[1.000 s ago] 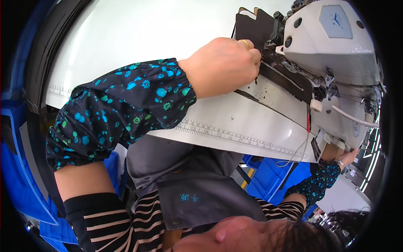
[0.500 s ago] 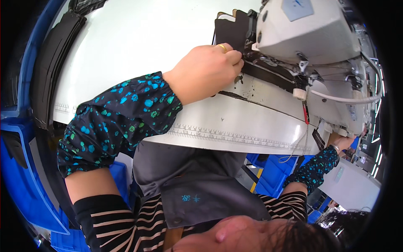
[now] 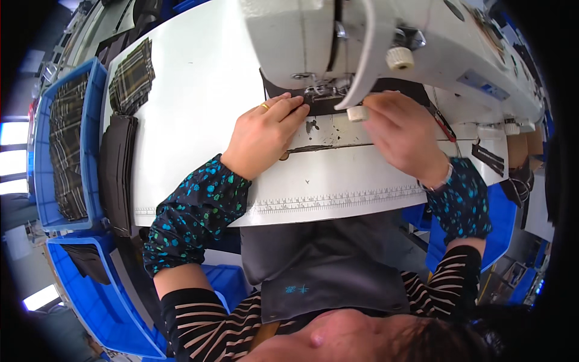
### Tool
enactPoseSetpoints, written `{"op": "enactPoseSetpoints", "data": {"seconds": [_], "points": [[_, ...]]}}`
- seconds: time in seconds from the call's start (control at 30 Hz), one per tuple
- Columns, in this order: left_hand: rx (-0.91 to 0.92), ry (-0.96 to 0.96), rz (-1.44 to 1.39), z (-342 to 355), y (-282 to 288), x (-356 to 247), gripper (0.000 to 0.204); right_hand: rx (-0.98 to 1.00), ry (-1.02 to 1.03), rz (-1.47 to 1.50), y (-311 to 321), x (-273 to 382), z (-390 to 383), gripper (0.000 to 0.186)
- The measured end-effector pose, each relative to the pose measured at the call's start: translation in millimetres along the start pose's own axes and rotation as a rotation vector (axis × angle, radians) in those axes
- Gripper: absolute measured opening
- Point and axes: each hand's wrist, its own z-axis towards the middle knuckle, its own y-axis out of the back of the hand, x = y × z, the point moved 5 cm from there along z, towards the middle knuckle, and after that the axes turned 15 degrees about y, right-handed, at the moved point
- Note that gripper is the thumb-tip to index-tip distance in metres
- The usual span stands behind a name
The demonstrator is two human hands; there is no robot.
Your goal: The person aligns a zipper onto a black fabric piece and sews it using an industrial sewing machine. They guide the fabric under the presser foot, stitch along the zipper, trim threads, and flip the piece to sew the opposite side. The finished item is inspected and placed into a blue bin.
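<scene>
The left hand (image 3: 263, 136) lies flat, fingers stretched onto the dark fabric piece (image 3: 319, 106) under the sewing machine (image 3: 362, 36) – pressing, not gripping. The right hand (image 3: 401, 133) rests just right of it, loosely curled on the same fabric – on the white surface (image 3: 193, 108).

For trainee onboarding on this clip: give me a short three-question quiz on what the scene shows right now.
1. True or false: both hands rest on the white table at the sewing machine.
2. Which hand wears a gold ring? A) left hand B) right hand C) neither
3. Fill in: the plaid fabric pieces lie in a ____ bin at the person's left.

Key:
1. True. The left hand and right hand both press down on either side of the dark fabric under the machine's head.
2. A. The ring sits on a left-hand finger.
3. Blue; the bin stands beside a stack of dark pieces.
</scene>
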Motion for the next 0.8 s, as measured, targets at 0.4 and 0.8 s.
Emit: {"op": "enactPoseSetpoints", "data": {"seconds": [0.4, 0.8], "points": [[0.022, 0.078, 0.003, 3, 6, -1, 0.033, 0.107, -0.025, -0.005, -65, 3, 21, 0.026], [-0.020, 0.141, 0.004, 6, 8, 6, 0.022, 0.089, -0.138, 0.214, -50, -9, 19, 0.028]]}}
